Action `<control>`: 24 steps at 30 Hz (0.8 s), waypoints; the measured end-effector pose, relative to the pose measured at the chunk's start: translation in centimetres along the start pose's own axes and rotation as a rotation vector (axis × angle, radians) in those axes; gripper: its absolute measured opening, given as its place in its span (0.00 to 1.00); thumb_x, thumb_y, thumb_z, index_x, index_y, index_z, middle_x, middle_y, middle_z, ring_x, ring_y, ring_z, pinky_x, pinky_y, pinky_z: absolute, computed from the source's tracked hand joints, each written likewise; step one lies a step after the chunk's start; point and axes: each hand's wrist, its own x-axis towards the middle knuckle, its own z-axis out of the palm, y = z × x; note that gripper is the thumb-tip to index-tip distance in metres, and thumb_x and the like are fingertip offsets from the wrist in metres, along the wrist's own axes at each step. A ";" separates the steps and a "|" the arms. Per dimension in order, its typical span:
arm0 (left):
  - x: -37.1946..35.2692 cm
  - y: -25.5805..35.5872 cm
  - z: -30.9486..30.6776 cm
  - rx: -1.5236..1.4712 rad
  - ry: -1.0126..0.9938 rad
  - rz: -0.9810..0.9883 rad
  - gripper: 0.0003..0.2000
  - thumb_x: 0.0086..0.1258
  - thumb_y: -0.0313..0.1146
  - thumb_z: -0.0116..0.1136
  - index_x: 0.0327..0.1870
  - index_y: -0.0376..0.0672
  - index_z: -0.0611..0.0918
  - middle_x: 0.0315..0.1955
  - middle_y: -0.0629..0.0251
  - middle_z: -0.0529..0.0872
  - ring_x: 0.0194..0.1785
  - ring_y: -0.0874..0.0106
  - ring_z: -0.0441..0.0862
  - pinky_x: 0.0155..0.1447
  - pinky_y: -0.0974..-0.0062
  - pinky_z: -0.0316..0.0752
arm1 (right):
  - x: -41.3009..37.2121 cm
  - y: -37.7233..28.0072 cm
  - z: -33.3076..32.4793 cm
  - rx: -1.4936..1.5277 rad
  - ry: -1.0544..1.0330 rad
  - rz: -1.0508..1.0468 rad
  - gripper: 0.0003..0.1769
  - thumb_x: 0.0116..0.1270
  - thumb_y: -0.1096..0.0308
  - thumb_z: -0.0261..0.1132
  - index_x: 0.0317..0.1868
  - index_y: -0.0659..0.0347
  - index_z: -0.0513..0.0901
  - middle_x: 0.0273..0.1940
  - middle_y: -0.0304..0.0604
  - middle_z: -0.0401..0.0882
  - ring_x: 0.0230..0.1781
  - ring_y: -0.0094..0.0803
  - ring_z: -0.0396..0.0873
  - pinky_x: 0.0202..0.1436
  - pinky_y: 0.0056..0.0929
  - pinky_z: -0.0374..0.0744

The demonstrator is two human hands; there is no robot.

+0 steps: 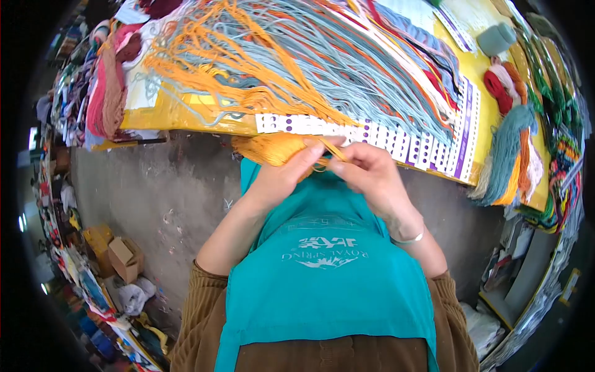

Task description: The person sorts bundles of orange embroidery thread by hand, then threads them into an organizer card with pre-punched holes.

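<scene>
My left hand [288,170] is closed around a bundle of orange yarn [263,147] at the table's front edge, above my teal apron. The bundle's loose end spreads out to the left. Close beside it, my right hand [370,168] pinches a few orange strands [333,149] between thumb and fingertips. Just beyond both hands, a white card strip with punched holes and purple dots [310,124] runs along the table edge. Orange strands [291,102] and grey-blue strands [365,80] lie across the table behind it.
The yellow table [145,118] also holds pink and brown skeins [108,93] at left. At right are teal skeins [511,149], a red skein [498,91] and a grey-green thread spool [496,39]. Cardboard boxes [126,257] stand on the floor at lower left.
</scene>
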 end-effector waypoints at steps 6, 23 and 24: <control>-2.4 2.1 -3.5 -0.545 -0.089 0.178 0.20 0.80 0.42 0.38 0.46 0.37 0.81 0.21 0.69 0.75 0.30 0.76 0.74 0.40 0.73 0.72 | -2.7 -1.4 -1.5 0.252 0.186 -0.549 0.06 0.71 0.68 0.58 0.36 0.58 0.80 0.36 0.37 0.79 0.46 0.28 0.75 0.57 0.33 0.72; -27.5 11.3 -32.6 -0.521 1.074 0.800 0.10 0.71 0.29 0.48 0.26 0.44 0.68 0.12 0.76 0.56 0.15 0.80 0.54 0.24 0.80 0.54 | -32.5 -3.9 -36.6 -0.365 1.924 -0.847 0.12 0.64 0.64 0.65 0.43 0.63 0.86 0.39 0.37 0.84 0.40 0.28 0.79 0.38 0.23 0.74; -25.9 11.2 -31.0 -0.446 1.006 0.831 0.08 0.72 0.30 0.48 0.31 0.41 0.74 0.12 0.76 0.57 0.15 0.81 0.54 0.23 0.81 0.53 | -32.5 -4.1 -35.5 -0.731 1.883 -0.690 0.15 0.67 0.65 0.64 0.48 0.65 0.84 0.45 0.41 0.85 0.43 0.29 0.80 0.41 0.23 0.75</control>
